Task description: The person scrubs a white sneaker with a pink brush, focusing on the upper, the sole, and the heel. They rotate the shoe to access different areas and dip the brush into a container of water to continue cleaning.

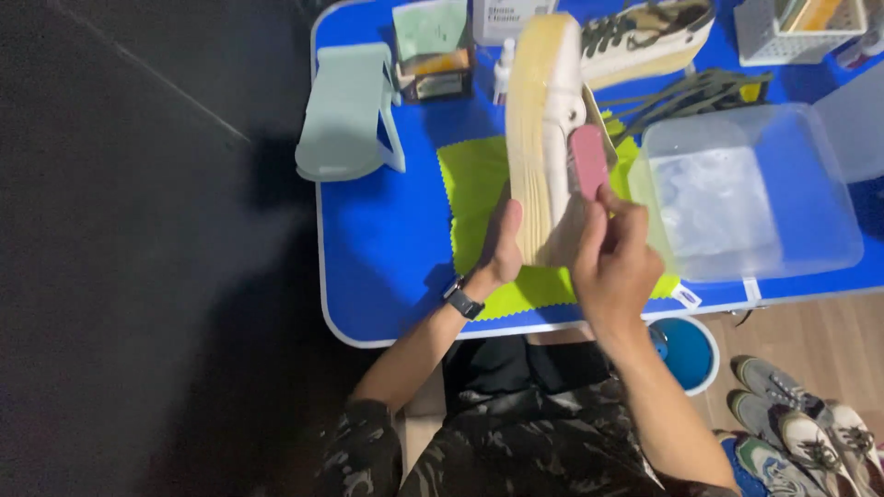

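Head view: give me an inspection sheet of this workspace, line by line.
Surface: blue table, yellow-green cloth spread on it.
Job's things: pale shoe held upright over the cloth; pink eraser block against its side.
Clutter: clear tub, second shoe, laces, small boxes, mint stand.
Grippers: left hand holds the shoe; right hand pinches the eraser block.
Cables: nothing seen.
Surroundings: dark floor, blue bucket, more shoes on wood flooring.
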